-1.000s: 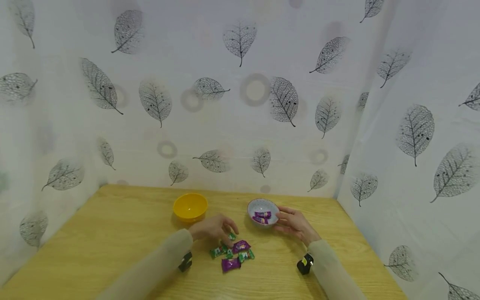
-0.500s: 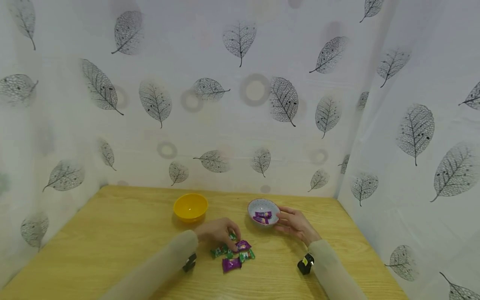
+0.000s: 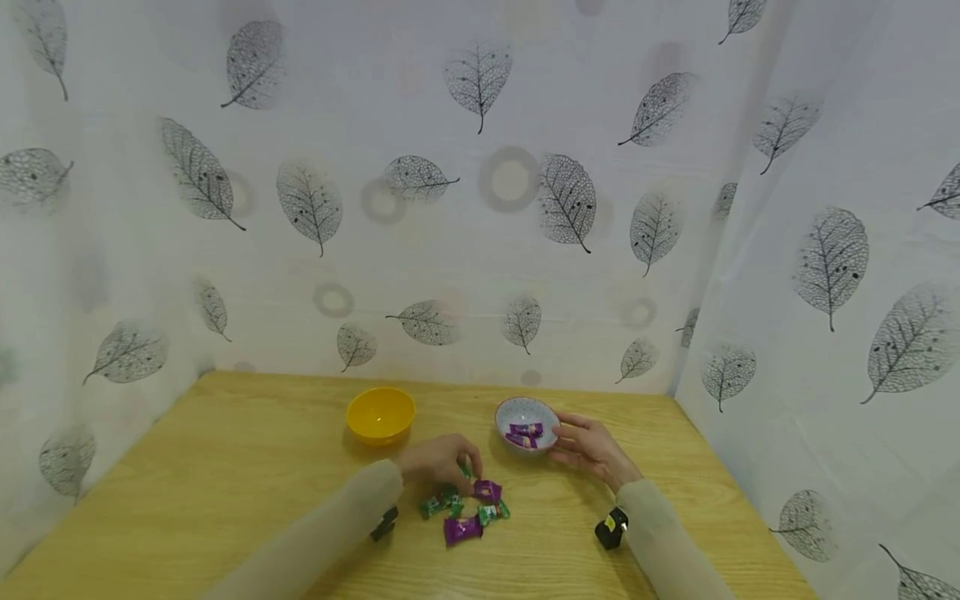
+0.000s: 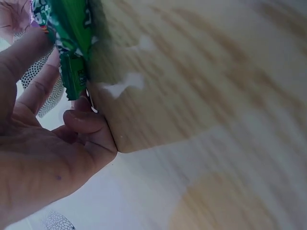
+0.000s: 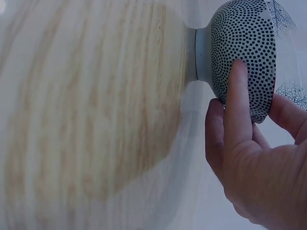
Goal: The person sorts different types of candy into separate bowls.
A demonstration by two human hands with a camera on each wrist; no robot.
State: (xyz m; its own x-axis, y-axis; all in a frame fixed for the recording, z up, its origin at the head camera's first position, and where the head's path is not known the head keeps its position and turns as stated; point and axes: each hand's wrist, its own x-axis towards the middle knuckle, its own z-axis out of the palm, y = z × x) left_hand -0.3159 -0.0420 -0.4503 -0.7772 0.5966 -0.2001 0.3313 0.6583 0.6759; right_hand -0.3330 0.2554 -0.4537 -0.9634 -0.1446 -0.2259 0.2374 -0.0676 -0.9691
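Conceivably, crowding makes the left hand (hold unclear) snag extra sweets; right hand grips bowl near table's far edge.

We look into a screened-off tabletop space: white sheeting, printed with dark skeleton leaves, fills the upper frame and both sides, and a wood-grain table spans the lower frame. Home or studio, we cannot tell.

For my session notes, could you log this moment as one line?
left grip: at loose candies, hold unclear; right grip: holds spotted bowl; inside it: purple candies; yellow bowl: left of spotted bowl
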